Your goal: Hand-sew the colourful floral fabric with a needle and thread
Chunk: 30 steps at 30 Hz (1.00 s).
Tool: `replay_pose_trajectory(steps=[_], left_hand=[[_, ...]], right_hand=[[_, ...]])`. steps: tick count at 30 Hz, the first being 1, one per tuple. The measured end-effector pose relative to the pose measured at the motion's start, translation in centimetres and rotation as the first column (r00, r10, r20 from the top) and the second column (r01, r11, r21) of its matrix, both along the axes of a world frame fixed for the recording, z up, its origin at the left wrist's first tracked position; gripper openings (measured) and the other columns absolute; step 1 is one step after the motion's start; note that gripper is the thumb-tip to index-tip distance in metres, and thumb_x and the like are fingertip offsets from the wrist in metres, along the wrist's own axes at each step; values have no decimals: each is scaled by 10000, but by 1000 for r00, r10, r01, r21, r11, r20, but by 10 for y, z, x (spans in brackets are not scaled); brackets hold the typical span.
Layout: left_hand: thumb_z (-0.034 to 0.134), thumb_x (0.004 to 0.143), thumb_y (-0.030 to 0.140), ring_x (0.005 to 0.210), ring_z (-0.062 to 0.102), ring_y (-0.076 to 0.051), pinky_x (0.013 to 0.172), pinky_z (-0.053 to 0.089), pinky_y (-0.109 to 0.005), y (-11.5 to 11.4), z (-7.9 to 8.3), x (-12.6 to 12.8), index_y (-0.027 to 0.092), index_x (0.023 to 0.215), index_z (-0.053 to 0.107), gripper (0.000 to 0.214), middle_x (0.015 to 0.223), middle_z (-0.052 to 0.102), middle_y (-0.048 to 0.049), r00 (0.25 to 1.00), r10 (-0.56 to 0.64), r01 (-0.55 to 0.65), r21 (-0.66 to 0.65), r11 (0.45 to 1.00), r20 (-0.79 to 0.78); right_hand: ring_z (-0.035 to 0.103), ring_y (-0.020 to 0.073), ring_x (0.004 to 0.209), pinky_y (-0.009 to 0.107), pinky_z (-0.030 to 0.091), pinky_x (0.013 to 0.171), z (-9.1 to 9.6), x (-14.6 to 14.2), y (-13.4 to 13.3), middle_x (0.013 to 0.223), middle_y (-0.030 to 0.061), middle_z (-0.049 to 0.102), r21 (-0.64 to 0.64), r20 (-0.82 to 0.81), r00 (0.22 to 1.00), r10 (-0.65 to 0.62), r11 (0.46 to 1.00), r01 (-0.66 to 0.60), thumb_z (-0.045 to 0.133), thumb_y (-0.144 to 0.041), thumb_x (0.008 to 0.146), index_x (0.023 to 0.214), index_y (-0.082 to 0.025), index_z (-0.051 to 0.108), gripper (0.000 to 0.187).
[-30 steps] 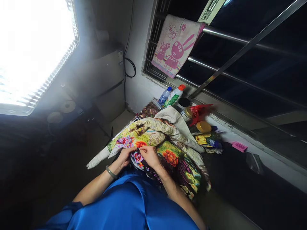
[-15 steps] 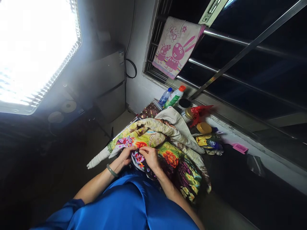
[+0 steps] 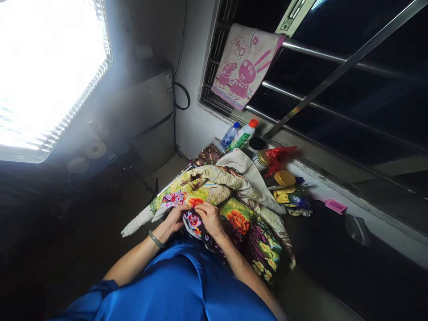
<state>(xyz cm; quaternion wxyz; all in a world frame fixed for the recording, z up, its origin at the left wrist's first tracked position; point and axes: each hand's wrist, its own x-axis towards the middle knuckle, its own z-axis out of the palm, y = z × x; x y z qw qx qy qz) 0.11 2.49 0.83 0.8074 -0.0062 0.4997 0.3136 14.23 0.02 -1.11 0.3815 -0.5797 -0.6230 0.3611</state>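
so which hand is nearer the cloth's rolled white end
Left: the left hand is right of the rolled end in the picture; the right hand is farther right.

Left hand and right hand nearly meet — fingers pinched, forearms angled inward.

1 head view, facing forward, angled down
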Motion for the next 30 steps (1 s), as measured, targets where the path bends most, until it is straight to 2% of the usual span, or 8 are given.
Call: replay_pose_trajectory(steps=[8, 15, 23, 30], left_hand=[[725, 637, 53, 1056, 705, -370, 968, 530, -448, -3, -7, 0, 160, 887, 727, 272, 817, 787, -85, 999, 33, -33, 25, 999, 4], [826, 630, 179, 1000, 734, -359, 927, 565, -468, -4, -13, 0, 182, 942, 717, 330, 891, 794, -120, 997, 75, -72, 73, 995, -30], [799, 598, 98, 1070, 709, -365, 976, 540, -473, -4, -14, -1, 193, 913, 719, 338, 917, 785, -109, 998, 55, -56, 73, 996, 24], [822, 616, 151, 1043, 712, -355, 950, 554, -471, -5, -15, 0, 198, 923, 722, 326, 912, 782, -104, 998, 63, -64, 55, 996, 12]], right_hand=[[676, 193, 710, 292, 549, 710, 3, 1, -2, 762, 61, 744, -27, 45, 999, 4, 1000, -3, 601, -132, 823, 782, -227, 800, 224], [676, 188, 717, 289, 538, 723, 4, 0, -3, 775, 62, 748, -45, 84, 996, 13, 999, -9, 594, -111, 820, 798, -217, 800, 233], [666, 185, 678, 285, 538, 697, 6, -1, -4, 757, 58, 749, -64, 40, 999, -9, 998, 11, 613, -134, 821, 782, -215, 793, 201], [688, 193, 722, 292, 545, 719, 7, 0, -2, 799, 63, 762, -75, 44, 999, -4, 997, 7, 610, -116, 820, 801, -223, 809, 227]])
